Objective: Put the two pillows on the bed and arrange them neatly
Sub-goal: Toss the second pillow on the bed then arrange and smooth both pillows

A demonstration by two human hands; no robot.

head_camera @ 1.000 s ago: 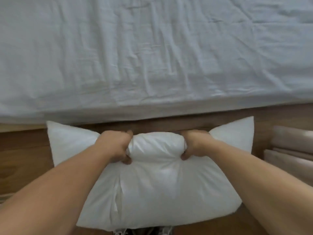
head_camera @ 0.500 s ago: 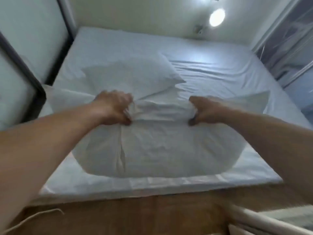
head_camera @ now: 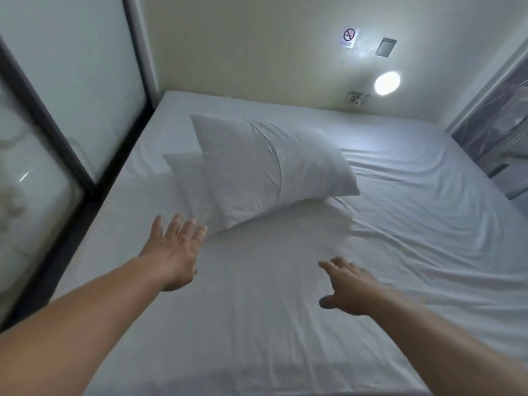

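Note:
A white pillow (head_camera: 274,170) lies tilted on the bed (head_camera: 285,310), its near corner down on the sheet, partly covering a second white pillow (head_camera: 185,181) beneath and to its left. My left hand (head_camera: 174,247) is stretched out with fingers spread, just short of the lower pillow's near edge, holding nothing. My right hand (head_camera: 348,287) hovers above the sheet with fingers apart, well clear of both pillows.
A dark-framed glass partition (head_camera: 71,138) runs along the bed's left side. A lit round lamp (head_camera: 387,82), a socket and a no-smoking sign are on the far wall. Furniture wrapped in plastic (head_camera: 497,132) stands at the right.
Both hands gripped the pillow by its top edge and carried it from the floor over the bed. Now they have let go, and the pillow has landed farther up on the other pillow.

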